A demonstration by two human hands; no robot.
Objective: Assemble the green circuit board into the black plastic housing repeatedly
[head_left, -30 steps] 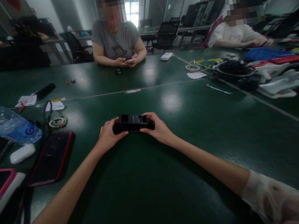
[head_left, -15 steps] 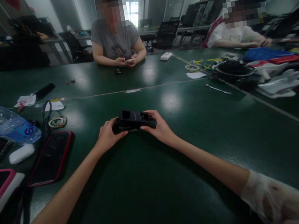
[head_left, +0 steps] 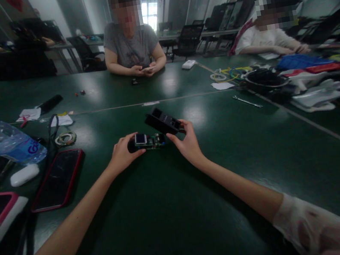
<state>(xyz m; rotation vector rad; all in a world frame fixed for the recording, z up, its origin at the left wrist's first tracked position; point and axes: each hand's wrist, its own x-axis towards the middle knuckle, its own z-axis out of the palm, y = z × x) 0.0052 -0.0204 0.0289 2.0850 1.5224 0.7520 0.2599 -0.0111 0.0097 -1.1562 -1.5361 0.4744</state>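
Note:
My left hand (head_left: 124,152) grips the left end of a small black electronic device (head_left: 152,141), between thumb and fingers. Its green circuit board and a small square screen (head_left: 140,139) lie exposed on top. In my right hand (head_left: 187,140) is a black cover (head_left: 165,120) with a square window and small holes, pinched at its right end. The cover is tilted, up and to the right of the board, apart from the rest of the device. Both hands are over the green table (head_left: 159,216).
On the left are a water bottle (head_left: 12,138), a red-cased phone (head_left: 57,180), a white earbud case (head_left: 24,175) and a tape roll (head_left: 65,139). A wrench (head_left: 247,101) and cluttered cables and gloves (head_left: 319,95) lie on the right. A person (head_left: 133,46) sits opposite holding a phone.
My right hand has lifted the black cover off the device, up and to the right, uncovering the circuit board and screen. My left hand has stayed in place on the device.

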